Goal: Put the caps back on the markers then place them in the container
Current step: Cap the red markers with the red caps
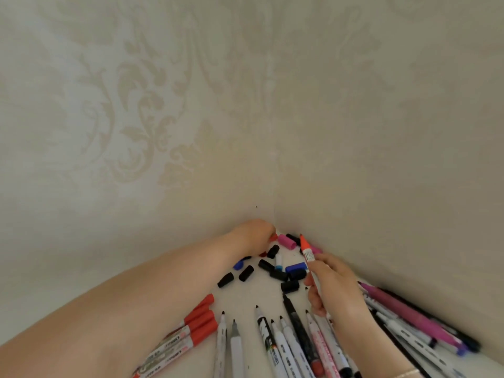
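Barely begun: right hand (331,286) fingers pinch an uncapped red marker (307,252), left hand (255,236) fingers curl into loose caps (278,274), grip unclear; three red markers (200,320) capped, approx. a dozen uncapped, no container in view.

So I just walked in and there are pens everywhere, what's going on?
A person is recapping markers. The right hand holds an uncapped orange-tipped marker upright, while the left hand reaches into the scattered loose black, blue and pink caps in the corner, fingers at a red cap. Capped red markers and uncapped black-tipped markers lie on the white surface. No container is visible.
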Demonstrator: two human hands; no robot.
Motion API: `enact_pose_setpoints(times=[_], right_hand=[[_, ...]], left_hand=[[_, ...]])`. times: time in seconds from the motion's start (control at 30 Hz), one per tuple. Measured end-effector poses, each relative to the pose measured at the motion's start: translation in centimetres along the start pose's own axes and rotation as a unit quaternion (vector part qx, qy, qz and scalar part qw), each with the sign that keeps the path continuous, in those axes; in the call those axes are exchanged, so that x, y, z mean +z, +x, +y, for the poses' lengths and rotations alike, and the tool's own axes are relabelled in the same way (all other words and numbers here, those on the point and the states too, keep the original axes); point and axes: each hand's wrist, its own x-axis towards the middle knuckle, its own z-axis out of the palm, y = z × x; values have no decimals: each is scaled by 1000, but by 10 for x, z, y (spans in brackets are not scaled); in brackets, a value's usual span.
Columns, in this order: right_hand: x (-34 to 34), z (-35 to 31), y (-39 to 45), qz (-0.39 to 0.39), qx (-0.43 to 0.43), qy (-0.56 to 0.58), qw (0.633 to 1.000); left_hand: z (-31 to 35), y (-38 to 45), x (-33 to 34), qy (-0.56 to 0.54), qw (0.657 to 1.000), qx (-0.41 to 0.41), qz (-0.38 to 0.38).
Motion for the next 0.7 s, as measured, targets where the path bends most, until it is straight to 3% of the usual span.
enact_pose_setpoints(times=[0.4, 0.53, 0.7], right_hand=[[-4, -1, 1, 9, -19, -11, 1000], [-8, -1, 1, 36, -73, -105, 991], [-10, -5, -7, 35, -129, -169, 976]], left_hand=[[12, 15, 14, 24, 994, -64, 83], [13, 0, -11, -97, 986, -9, 138], [14, -51, -38, -246, 957, 43, 147]])
